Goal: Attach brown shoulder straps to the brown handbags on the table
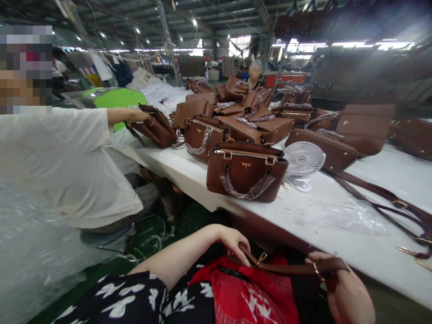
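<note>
A brown bag strap (pixel 286 268) with gold buckle hardware stretches between my two hands over my lap. My left hand (pixel 233 243) has its fingers closed around one end, close to a gold clasp. At the other end my right hand (pixel 347 288) grips the strap near a gold ring; part of its fingers is hidden behind the strap. Beyond my hands, a brown handbag (pixel 248 173) with a gold dragonfly emblem and plastic-wrapped handles stands upright at the edge of the white table (pixel 320 216).
A small white fan (pixel 303 158) stands beside the handbag. Many brown bags (pixel 232 112) are heaped behind it. More straps (pixel 381 198) and clear plastic (pixel 351 218) lie on the right of the table. At the left, a co-worker in a white shirt (pixel 67 162) holds another bag (pixel 157 126).
</note>
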Tool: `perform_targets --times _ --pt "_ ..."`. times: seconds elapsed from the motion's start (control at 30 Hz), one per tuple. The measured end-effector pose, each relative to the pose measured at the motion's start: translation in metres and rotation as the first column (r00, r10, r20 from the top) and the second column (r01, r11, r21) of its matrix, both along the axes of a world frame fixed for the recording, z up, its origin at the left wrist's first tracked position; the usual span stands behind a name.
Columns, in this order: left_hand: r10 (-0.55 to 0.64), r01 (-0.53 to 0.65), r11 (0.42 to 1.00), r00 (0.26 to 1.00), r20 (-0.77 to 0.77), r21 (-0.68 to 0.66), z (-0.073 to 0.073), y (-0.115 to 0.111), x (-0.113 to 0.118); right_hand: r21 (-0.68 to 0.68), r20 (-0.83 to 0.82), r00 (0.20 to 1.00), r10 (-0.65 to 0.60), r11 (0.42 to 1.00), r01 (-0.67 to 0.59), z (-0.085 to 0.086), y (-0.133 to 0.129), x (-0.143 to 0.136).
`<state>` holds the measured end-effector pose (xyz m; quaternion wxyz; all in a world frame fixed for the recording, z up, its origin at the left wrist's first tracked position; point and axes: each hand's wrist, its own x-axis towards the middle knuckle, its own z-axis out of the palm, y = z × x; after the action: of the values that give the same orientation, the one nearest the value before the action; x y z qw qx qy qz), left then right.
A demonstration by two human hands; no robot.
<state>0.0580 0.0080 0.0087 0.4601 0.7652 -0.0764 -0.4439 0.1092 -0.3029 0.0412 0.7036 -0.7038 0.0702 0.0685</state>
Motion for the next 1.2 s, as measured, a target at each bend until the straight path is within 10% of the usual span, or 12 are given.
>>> perform_targets --times 0.17,0.6,0.7,0.77,0.87,1.0,1.2 --pt "-0.031 0.042 0.989 0.997 0.076 -0.143 -0.008 -0.039 -0.003 0.209 -0.268 0.959 0.089 0.977 -0.032 0.012 0.036 -0.021" --pt "0.201 -0.061 0.957 0.845 0.495 -0.284 0.047 -0.079 0.009 0.33 -0.174 0.971 0.162 0.939 -0.098 0.011 0.056 -0.019" --pt "0.245 -0.132 0.955 0.856 0.456 -0.265 0.049 -0.081 0.009 0.124 -0.055 0.979 0.197 0.974 -0.19 0.011 0.053 -0.017" --pt "0.265 -0.155 0.951 0.853 0.449 -0.266 0.05 -0.08 0.008 -0.257 0.168 0.961 0.219 0.951 -0.172 0.011 0.047 -0.012" --pt "0.268 -0.164 0.953 0.853 0.448 -0.256 0.048 -0.077 0.009 -0.745 0.497 0.697 0.516 0.666 0.039 0.01 0.039 -0.005" --pt "0.278 -0.142 0.925 0.885 0.373 -0.353 0.041 -0.076 0.011 -0.896 0.444 0.271 0.854 0.428 0.117 0.003 0.04 -0.001" --pt "0.226 -0.107 0.922 0.928 0.295 -0.371 0.036 -0.077 0.014 -0.907 0.389 0.386 0.836 0.421 0.004 -0.018 0.038 0.002"
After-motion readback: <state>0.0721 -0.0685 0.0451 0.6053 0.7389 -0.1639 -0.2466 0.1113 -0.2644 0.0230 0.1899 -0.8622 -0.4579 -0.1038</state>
